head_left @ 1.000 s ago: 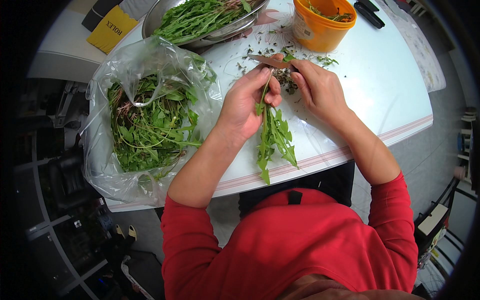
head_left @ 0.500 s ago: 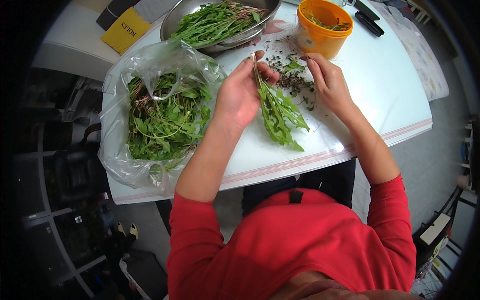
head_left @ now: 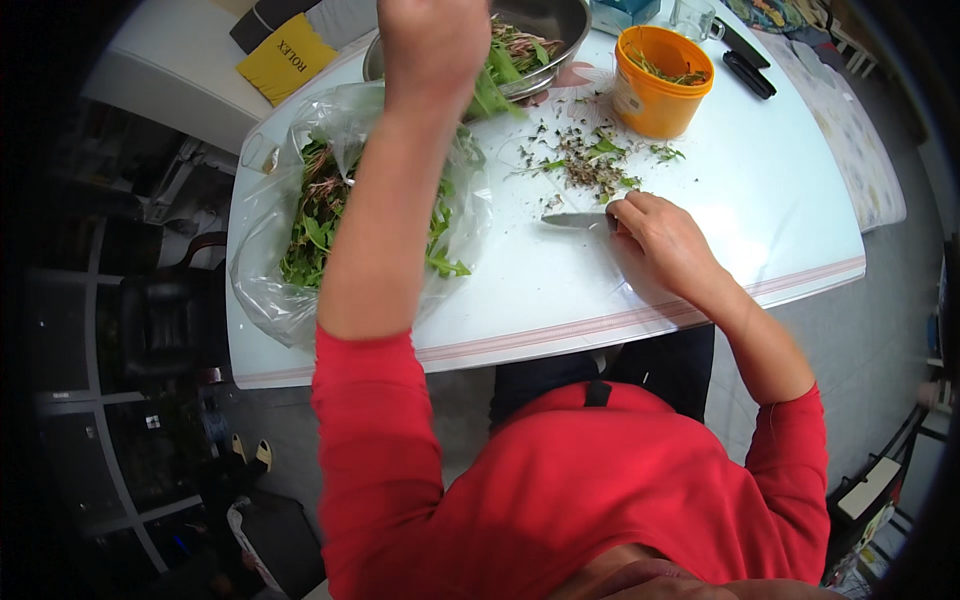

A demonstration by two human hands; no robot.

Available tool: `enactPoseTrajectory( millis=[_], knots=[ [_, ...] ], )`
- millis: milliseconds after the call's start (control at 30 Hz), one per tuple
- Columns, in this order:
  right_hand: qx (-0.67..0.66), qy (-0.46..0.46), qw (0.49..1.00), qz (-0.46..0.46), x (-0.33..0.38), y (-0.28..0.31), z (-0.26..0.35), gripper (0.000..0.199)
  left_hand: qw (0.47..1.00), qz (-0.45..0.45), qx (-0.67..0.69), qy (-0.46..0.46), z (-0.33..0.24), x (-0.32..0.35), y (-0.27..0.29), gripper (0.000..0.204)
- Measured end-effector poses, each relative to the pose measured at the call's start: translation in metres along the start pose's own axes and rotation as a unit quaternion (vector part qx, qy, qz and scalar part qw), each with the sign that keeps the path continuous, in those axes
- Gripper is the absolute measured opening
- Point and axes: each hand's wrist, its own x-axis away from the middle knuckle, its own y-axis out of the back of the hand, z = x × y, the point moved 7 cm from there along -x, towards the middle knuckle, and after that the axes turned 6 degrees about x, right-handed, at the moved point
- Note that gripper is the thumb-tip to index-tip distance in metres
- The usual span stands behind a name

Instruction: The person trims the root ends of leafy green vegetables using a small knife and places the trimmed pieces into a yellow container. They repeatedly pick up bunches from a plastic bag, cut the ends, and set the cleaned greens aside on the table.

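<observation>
I have the left hand (head_left: 435, 45) at the far left, over the steel bowl (head_left: 572, 50) as I see it, motion-blurred and cut off by the top edge. Can't tell how its fingers stand or what they grip. Blurred loose leaves (head_left: 490, 95) show just right of that wrist, overlapping the bowl's near rim; I can't confirm the fingers have them. Pink-stemmed greens (head_left: 525, 45) lie in the bowl.

Right hand (head_left: 660, 235) is right of centre, low at the table, fingers curled and closed around the knife (head_left: 575, 220). Handle mostly hidden, blade pointing left; I can't tell if the blade touches the surface. Just far of it, dark scraps (head_left: 590, 170) with green bits, scattered on the white table (head_left: 790, 210).

On the left I get an open clear plastic bag (head_left: 262, 300) with leafy plants (head_left: 318, 230) inside; the left forearm crosses in front and hides part. Far and right of the scraps, orange bucket (head_left: 655, 115), upright, trimmings (head_left: 670, 75) in it. At the far right, a glass mug (head_left: 690, 20) and a dark oblong object (head_left: 748, 75). Beyond the table's far left edge, a yellow cushion (head_left: 287, 60); black chair (head_left: 165, 320) to the left.
</observation>
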Motion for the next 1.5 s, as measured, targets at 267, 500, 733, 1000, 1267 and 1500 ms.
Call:
enactPoseTrajectory(
  millis=[267,500,733,1000,1267,1500],
  knots=[
    [0.02,0.009,0.999,-0.027,0.002,-0.008,-0.001,0.013,0.87,0.15,-0.467,-0.05,0.067,-0.062,0.043,0.021],
    [0.012,0.019,0.999,-0.026,0.005,-0.007,-0.001,0.015,0.978,-0.002,-0.21,0.003,0.015,0.021,0.074,0.022],
    [0.0,0.026,0.999,-0.019,-0.01,0.009,0.013,0.022,0.856,0.035,-0.469,0.215,-0.05,0.132,0.153,0.019],
    [-0.112,0.162,0.977,-0.087,-0.064,0.012,0.098,0.016,0.692,0.135,-0.707,0.052,-0.067,0.135,0.171,0.022],
    [-0.127,0.241,0.956,-0.107,-0.126,-0.016,0.154,0.016,0.584,0.198,-0.783,0.08,-0.053,0.135,0.196,0.032],
    [-0.129,0.172,0.97,-0.115,-0.158,-0.036,0.13,0.03,0.832,0.086,-0.502,0.222,-0.09,0.115,0.236,0.017]
  ],
)
